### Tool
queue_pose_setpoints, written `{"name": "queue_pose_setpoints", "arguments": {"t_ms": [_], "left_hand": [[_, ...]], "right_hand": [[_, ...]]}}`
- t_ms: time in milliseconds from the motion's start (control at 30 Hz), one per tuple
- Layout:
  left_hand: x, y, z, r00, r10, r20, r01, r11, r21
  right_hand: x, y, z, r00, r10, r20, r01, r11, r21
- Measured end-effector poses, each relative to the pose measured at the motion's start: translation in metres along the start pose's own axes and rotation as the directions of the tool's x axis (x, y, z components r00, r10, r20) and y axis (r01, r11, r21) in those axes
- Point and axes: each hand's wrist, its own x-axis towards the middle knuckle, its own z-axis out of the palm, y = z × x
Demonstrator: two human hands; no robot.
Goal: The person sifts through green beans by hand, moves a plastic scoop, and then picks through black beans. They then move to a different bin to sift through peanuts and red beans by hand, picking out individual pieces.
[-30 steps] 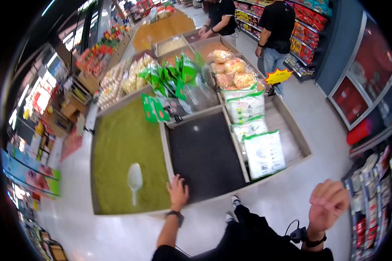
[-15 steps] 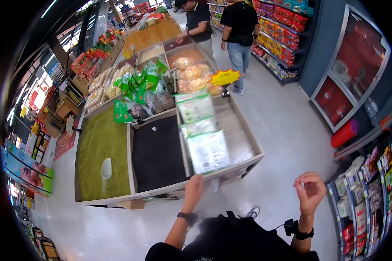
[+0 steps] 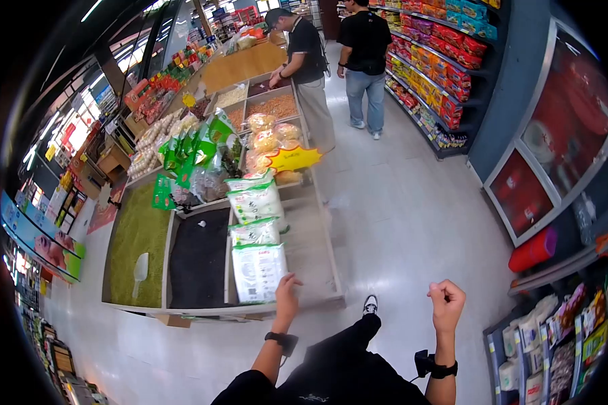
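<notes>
My left hand point(image 3: 287, 295) is at the lower right corner of a white package with green trim point(image 3: 259, 271), in the front bin of the wooden display point(image 3: 311, 300). Its fingers are loosely apart, and nothing shows held in them. Over the aisle floor on the right, my right hand point(image 3: 446, 304) is curled closed with nothing visible in it. Two more white packages point(image 3: 255, 202) lie behind the first. To the left are a bin of dark grains point(image 3: 197, 260) and one of green beans point(image 3: 135, 229) with a clear scoop point(image 3: 140, 270).
One person in black point(image 3: 305, 57) leans over the far bins; another point(image 3: 365, 54) stands in the aisle. Snack shelves point(image 3: 439, 61) and a glass-door cabinet point(image 3: 554, 128) line the right, with a lower goods rack point(image 3: 554, 344). A yellow star sign point(image 3: 294, 158) stands above the display.
The display has shifted left in view. My left hand's fingers have opened out, while my right hand has closed further. My foot now shows ahead, and the aisle person has turned or stepped farther off.
</notes>
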Motion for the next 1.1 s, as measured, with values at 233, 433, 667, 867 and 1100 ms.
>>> {"name": "queue_pose_setpoints", "arguments": {"t_ms": [233,433,667,867,1100], "left_hand": [[0.062,-0.016,0.058,0.957,-0.181,-0.225,0.183,0.983,-0.011],[0.095,0.001,0.075,0.457,-0.849,-0.267,0.120,0.356,-0.927],[0.057,-0.015,0.112,0.259,-0.907,-0.333,-0.215,0.282,-0.935],[0.037,-0.003,0.115,0.006,-0.821,-0.572,-0.275,0.548,-0.790],[0.126,0.058,-0.064,0.261,0.123,-0.957,0.836,0.467,0.288]], "right_hand": [[0.139,0.140,-0.062,0.970,0.223,0.093,-0.189,0.940,-0.284],[0.210,0.265,-0.146,0.799,0.593,-0.100,-0.598,0.767,-0.231],[0.302,0.440,-0.213,0.706,0.704,-0.076,-0.706,0.692,-0.147],[0.403,0.509,-0.155,0.624,0.773,0.115,-0.740,0.632,-0.231],[0.525,0.542,-0.033,0.668,0.629,0.398,-0.496,0.775,-0.393]]}}
